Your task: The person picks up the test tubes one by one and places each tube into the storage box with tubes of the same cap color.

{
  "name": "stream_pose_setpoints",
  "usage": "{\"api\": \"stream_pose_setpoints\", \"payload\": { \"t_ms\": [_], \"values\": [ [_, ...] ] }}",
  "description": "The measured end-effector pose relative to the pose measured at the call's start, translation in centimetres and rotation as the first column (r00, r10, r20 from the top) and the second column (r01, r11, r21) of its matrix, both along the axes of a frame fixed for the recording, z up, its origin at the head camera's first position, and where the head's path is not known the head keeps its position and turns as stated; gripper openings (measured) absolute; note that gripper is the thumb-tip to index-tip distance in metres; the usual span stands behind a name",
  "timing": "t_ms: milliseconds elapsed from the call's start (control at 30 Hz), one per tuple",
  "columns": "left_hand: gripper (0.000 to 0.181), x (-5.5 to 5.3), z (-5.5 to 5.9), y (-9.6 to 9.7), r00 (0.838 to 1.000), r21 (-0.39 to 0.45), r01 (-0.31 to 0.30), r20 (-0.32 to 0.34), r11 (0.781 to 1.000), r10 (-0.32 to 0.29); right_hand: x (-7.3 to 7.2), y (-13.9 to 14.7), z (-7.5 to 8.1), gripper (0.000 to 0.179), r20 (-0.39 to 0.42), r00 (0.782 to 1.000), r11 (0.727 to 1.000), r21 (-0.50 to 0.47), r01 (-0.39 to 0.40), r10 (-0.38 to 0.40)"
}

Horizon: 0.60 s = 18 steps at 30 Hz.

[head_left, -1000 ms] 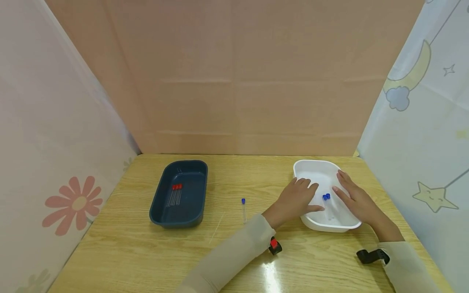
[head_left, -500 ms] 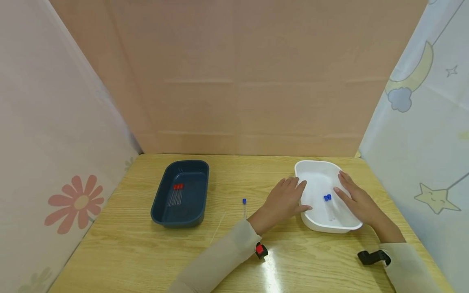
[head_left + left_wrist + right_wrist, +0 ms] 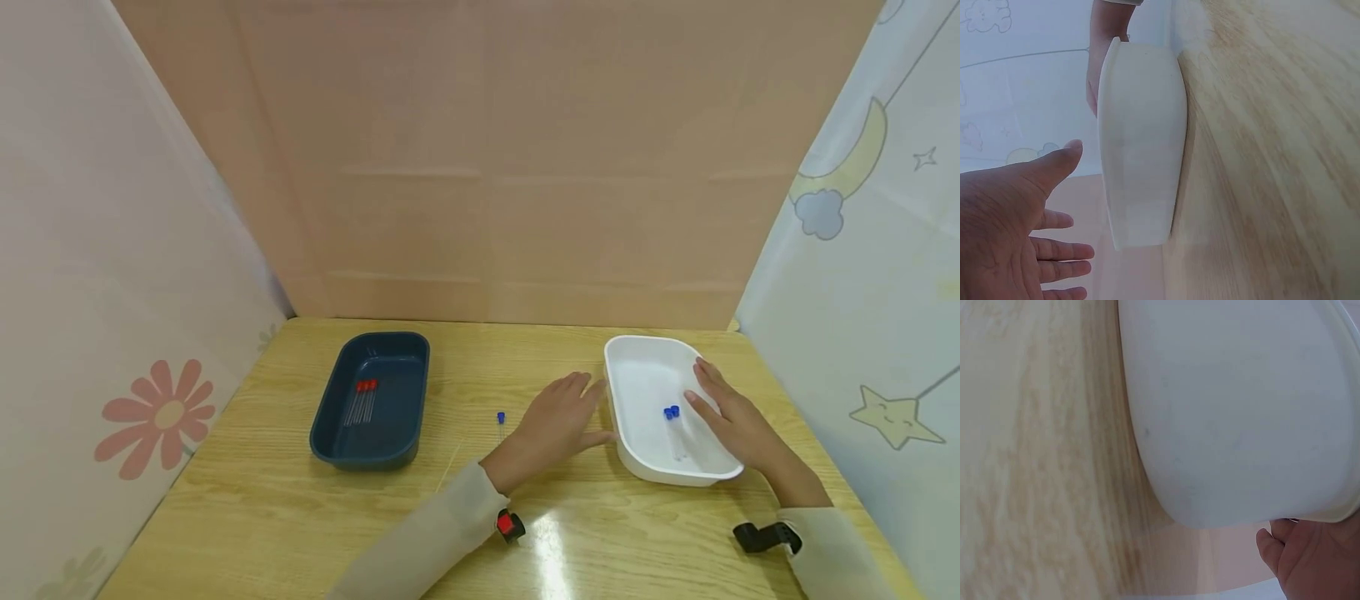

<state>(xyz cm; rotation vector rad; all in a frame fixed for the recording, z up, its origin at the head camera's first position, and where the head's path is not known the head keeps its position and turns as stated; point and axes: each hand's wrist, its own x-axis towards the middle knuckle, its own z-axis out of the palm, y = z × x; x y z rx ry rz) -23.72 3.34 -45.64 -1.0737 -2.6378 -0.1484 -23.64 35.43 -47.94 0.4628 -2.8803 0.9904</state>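
Note:
My left hand [image 3: 551, 425] is just left of the white tray [image 3: 613, 400], fingers loosely spread and holding nothing. In the left wrist view, a gap separates this hand [image 3: 1029, 231] from the tray's side wall [image 3: 1141, 144]. On the tray's right rim, my right hand [image 3: 738, 425] holds on, thumb inside and fingers over the edge. In the right wrist view, that hand [image 3: 1316, 556] shows bent fingers outside the rim. Two blue-capped clear tubes [image 3: 672, 413] lie in the tray. Another blue-capped tube [image 3: 501, 418] lies on the table, its lower end hidden behind my left hand.
Left on the wooden table [image 3: 262, 500] stands a dark blue tray [image 3: 322, 433] with several red-capped tubes [image 3: 365, 387] in it. A brown cloth backdrop [image 3: 525, 233] borders the table's far edge. Patterned sheets hang at both sides.
My left hand has drawn back from above the white tray's left rim, leftward and toward me, now covering part of the loose blue-capped tube. My right hand has stayed on the tray's rim.

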Motion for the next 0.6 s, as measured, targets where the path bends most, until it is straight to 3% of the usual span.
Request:
{"api": "stream_pose_setpoints", "payload": {
  "t_ms": [333,600],
  "values": [
    [0.087,0.7,0.9,-2.6,0.996,0.002,-0.034,0.087,0.999,0.034,0.0,0.0,0.2,0.067,0.011,1.0,1.0,0.006,0.004,-0.004],
    [0.085,0.9,1.1,-4.7,0.993,-0.007,-0.033,0.11,0.999,0.034,0.0,0.0,0.0,0.066,0.009,1.0,1.0,0.005,0.007,-0.007]
  ]
}}
